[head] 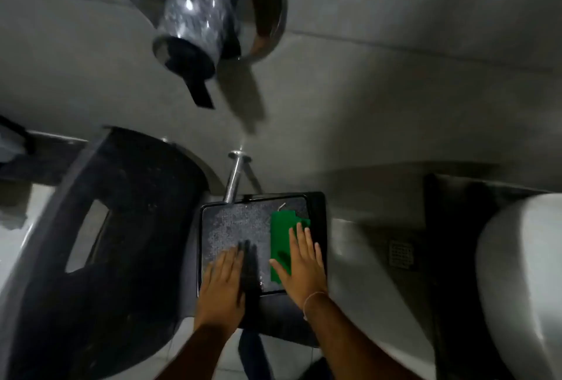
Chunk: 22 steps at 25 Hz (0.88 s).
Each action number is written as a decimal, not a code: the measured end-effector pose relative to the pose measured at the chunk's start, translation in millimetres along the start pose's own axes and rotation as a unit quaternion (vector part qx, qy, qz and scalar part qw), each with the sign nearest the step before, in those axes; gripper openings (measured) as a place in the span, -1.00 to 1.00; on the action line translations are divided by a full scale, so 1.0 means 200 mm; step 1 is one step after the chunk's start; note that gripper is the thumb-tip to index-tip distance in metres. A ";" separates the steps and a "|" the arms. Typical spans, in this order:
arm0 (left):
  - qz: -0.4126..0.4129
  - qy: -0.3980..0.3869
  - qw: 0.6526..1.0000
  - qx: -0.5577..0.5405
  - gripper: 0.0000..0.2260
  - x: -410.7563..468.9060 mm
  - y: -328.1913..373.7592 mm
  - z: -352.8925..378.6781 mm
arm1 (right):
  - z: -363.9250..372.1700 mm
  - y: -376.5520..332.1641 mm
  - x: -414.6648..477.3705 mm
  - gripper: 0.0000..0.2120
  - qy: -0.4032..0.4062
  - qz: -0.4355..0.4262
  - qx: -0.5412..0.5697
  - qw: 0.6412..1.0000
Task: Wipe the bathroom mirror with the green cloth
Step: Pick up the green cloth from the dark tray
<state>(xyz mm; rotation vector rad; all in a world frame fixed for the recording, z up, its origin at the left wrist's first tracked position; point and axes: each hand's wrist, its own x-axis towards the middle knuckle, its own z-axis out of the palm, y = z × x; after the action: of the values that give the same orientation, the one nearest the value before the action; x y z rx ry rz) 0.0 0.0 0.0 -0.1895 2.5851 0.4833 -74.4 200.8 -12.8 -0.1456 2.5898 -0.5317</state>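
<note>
A small black-framed mirror point(234, 227) lies flat below me, its glass dull and speckled. The green cloth point(281, 239) is spread over the mirror's right part. My right hand point(304, 267) presses flat on the cloth with fingers stretched out. My left hand point(223, 282) rests flat on the mirror's lower left, fingers together, holding nothing.
A big dark round bin or lid point(115, 242) stands just left of the mirror. A chrome pipe point(234, 179) runs from the wall to the mirror's top edge. A white ceramic fixture point(523, 273) is at the right, a floor drain point(401, 253) beside it. A shiny tap or shower head point(194, 20) hangs above.
</note>
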 end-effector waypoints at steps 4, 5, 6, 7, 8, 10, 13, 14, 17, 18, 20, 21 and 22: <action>0.011 0.028 0.999 0.010 -0.17 0.21 -0.05 0.19 | 0.26 0.10 0.29 0.04 -0.011 0.040 -0.061 0.997; 0.005 0.041 0.999 0.000 -0.17 0.24 -0.05 0.23 | 0.32 0.11 0.34 0.08 -0.006 0.051 -0.068 0.996; -0.011 0.058 0.998 -0.015 -0.17 0.26 -0.04 0.27 | 0.36 0.12 0.37 0.10 0.002 0.053 -0.071 0.996; -0.029 0.068 0.997 -0.031 -0.17 0.27 -0.03 0.30 | 0.40 0.13 0.38 0.09 0.013 0.049 -0.077 0.996; -0.035 0.076 0.996 -0.040 -0.17 0.26 -0.01 0.34 | 0.43 0.15 0.37 0.04 0.026 0.038 -0.077 0.996; -0.031 0.073 0.996 -0.047 -0.18 0.22 0.03 0.38 | 0.42 0.17 0.38 -0.15 0.048 0.029 -0.056 0.997; -0.010 0.068 0.997 -0.037 -0.18 0.14 0.08 0.35 | 0.33 0.15 0.36 -0.35 0.083 0.029 0.096 0.992; -0.004 0.067 0.997 -0.031 -0.18 0.11 0.10 0.30 | 0.25 0.12 0.33 -0.41 0.101 0.043 0.165 0.980; 0.006 0.066 0.998 -0.004 -0.19 0.02 0.21 0.07 | -0.03 0.02 0.18 -0.47 0.143 0.123 0.361 0.913; 0.020 0.073 0.997 0.001 -0.18 -0.01 0.26 -0.03 | -0.13 -0.03 0.10 -0.47 0.153 0.144 0.415 0.885; 0.057 0.110 0.992 0.025 -0.15 -0.07 0.41 -0.34 | -0.39 -0.13 -0.06 -0.48 0.187 0.158 0.496 0.833; 0.084 0.162 0.982 0.044 -0.11 -0.10 0.49 -0.50 | -0.52 -0.19 -0.14 -0.49 0.210 0.157 0.521 0.812; 0.113 0.207 0.970 0.052 -0.10 -0.13 0.59 -0.71 | -0.70 -0.25 -0.21 -0.49 0.236 0.150 0.543 0.792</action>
<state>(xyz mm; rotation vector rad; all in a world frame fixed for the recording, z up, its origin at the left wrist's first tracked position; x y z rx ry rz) -66.7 58.9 163.7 0.0488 3.0530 0.4212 -104.8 211.9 137.9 0.8604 2.1941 -1.9930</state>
